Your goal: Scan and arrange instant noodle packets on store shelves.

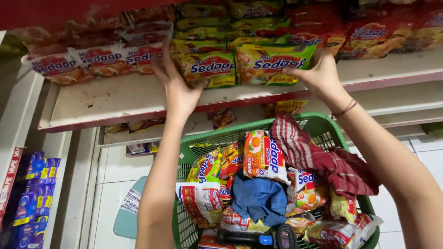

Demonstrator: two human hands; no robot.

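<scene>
Nearest the lens: a dark handheld scanner (258, 239) lying at the near edge of a green plastic lattice basket (323, 125), which is heaped with glossy noodle packets (263, 154), a blue cloth (258, 198) and a red-striped cloth (318, 157).

Above it, both arms reach up to a white shelf (129, 99) with a chipped red front edge. The left hand (177, 87) has its fingers spread, palm against the left side of the stack of yellow-green noodle packs (240, 62); the right hand (318, 76), thin band at the wrist, presses flat-fingered on the right side of the same stack. Neither hand pinches anything; the stack sits between them, towards the shelf's front edge.

Judgement: squaring the stack goes best with even inward pressure from both palms, kept low on the packs, since slick film wrappers slide and soft pillow-shaped bags buckle if squeezed high.

Red-and-white packs (97, 60) lie just left, overlapping like tiles. Blue boxes (34, 193) stand on a lower rack at far left.
</scene>
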